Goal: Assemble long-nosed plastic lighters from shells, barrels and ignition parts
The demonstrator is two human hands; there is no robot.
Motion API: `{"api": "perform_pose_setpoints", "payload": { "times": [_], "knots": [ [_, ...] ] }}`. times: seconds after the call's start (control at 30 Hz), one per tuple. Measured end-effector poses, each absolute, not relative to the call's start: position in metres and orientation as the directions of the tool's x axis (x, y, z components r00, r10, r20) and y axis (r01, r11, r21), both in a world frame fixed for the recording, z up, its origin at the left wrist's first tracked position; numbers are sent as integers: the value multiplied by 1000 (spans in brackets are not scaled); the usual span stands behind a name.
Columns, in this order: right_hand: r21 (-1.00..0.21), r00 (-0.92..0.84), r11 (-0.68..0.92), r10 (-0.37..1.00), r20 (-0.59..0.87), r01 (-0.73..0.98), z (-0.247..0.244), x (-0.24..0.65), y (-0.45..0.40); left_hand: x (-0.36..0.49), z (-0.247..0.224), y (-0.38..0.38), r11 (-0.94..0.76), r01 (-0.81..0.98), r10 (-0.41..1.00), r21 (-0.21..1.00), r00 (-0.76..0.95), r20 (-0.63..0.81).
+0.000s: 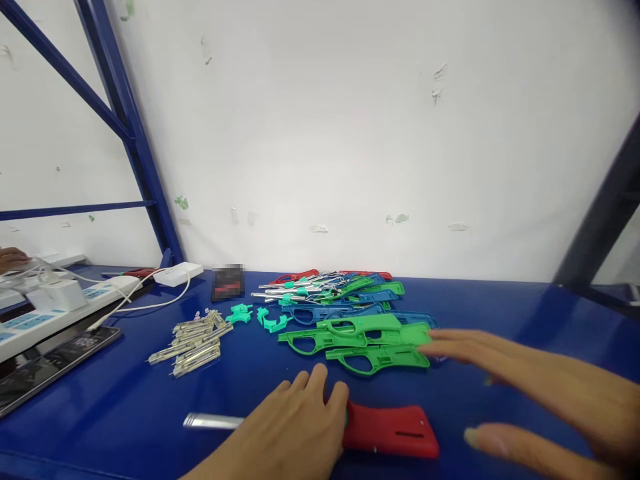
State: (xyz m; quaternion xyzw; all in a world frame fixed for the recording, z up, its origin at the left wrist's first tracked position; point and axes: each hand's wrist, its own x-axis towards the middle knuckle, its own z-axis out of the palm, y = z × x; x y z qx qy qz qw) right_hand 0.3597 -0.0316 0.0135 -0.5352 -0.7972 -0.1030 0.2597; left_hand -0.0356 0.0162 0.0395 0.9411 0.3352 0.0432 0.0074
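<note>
A red utility lighter with a silver metal tube lies low over the front of the blue table. My left hand is closed around its middle, hiding the trigger area. My right hand is open, fingers stretched out to the left and thumb apart below. Its fingertips reach the handle end of the green lighter shell halves; whether they touch cannot be made out. Behind these lie blue shell halves and a pile of silver lighter tubes. Teal plastic pieces sit left of the shells.
Clear lighter inserts lie in a heap on the left of the blue table. A phone, a white power strip and cables are farther left. Another person's hand shows at the far left edge. A white wall stands behind.
</note>
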Motion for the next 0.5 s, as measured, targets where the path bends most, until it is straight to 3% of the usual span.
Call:
{"api": "perform_pose_setpoints", "payload": {
  "times": [0.1, 0.2, 0.33, 0.4, 0.5],
  "knots": [
    [-72, -519, 589, 757, 397, 805, 5, 339, -32, -39, 65, 13, -801, 590, 598, 98, 796, 90],
    [-127, -570, 712, 645, 510, 691, 9, 314, -26, -41, 77, 12, -792, 572, 607, 211, 771, 190],
    [-115, -549, 717, 617, 565, 688, 30, 277, -23, -28, 76, 17, -772, 559, 630, 303, 738, 242],
    [-80, -548, 716, 596, 586, 694, 42, 264, -23, -19, 77, 20, -800, 522, 597, 295, 743, 303],
    [4, -501, 657, 572, 650, 754, 56, 259, -22, -10, 83, 24, -860, 476, 502, 183, 727, 468]
  ]
}}
